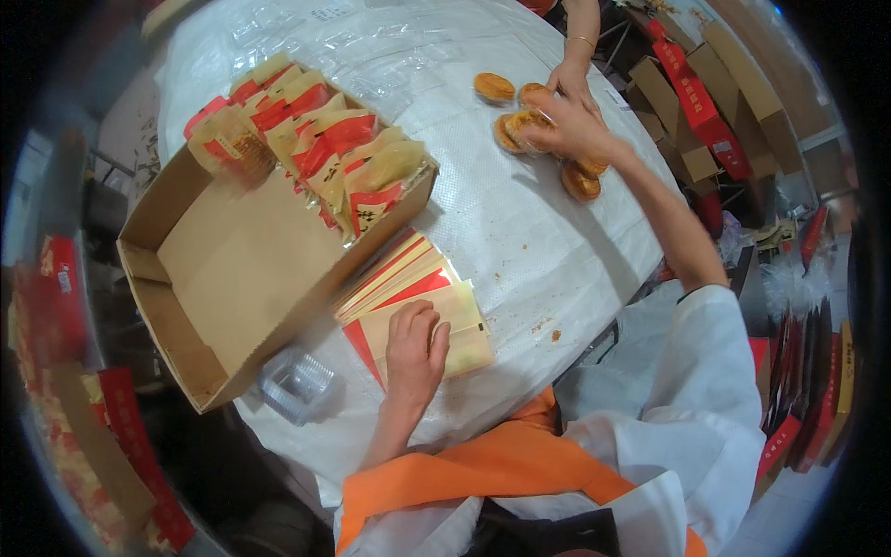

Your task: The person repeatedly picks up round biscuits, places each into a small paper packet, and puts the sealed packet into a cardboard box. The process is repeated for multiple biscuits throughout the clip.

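My left hand (416,344) rests with bent fingers on the top of a fanned stack of cream-and-red packaging bags (459,334); no bag is lifted in it. At the far right of the table, my right hand (581,132) is around a golden-brown round pastry (527,127) that seems to be in clear plastic. Motion blur and the hand partly hide that pastry. Close by lie another pastry (494,88) at the left and a pastry (580,184) beneath my right wrist. Left of the stack stands a cardboard box (250,257), its far part holding rows of filled bags (327,136).
Another person's hand (572,80) reaches in just behind my right hand. Nested clear plastic trays (296,386) sit beside the box's near corner. Crumbs (555,335) dot the white table covering (529,278). Open cartons (696,104) stand beyond the right edge.
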{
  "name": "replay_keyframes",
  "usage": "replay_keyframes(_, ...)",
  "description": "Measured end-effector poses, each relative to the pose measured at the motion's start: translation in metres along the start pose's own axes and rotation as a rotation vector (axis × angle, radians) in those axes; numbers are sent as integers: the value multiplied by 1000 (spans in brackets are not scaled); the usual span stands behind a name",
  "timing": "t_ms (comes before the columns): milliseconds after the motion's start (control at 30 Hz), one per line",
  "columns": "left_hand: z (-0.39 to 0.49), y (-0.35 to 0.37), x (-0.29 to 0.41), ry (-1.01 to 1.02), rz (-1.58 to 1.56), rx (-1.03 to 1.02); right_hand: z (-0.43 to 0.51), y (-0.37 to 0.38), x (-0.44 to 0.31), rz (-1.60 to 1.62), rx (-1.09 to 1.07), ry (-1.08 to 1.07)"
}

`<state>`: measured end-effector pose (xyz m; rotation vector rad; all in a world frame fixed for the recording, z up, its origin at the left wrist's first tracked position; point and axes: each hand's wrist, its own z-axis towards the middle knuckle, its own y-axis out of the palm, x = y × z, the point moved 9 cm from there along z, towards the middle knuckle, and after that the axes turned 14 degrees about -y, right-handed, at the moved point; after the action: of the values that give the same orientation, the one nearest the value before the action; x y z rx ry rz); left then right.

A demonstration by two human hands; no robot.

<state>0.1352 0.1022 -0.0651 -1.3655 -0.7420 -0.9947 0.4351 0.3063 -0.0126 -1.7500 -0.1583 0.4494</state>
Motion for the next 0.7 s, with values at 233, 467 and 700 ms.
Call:
replay_keyframes(233, -1, 4, 10, 40, 110, 5, -28, 47, -24, -515, 395, -211)
replay_keyframes(467, -11, 10, 18, 85, 321, -66, -48, 22, -6, -142, 516, -142)
replay_keyframes(700, -12, 21, 27, 285, 567, -33, -96, 18, -41, 768, 725, -173)
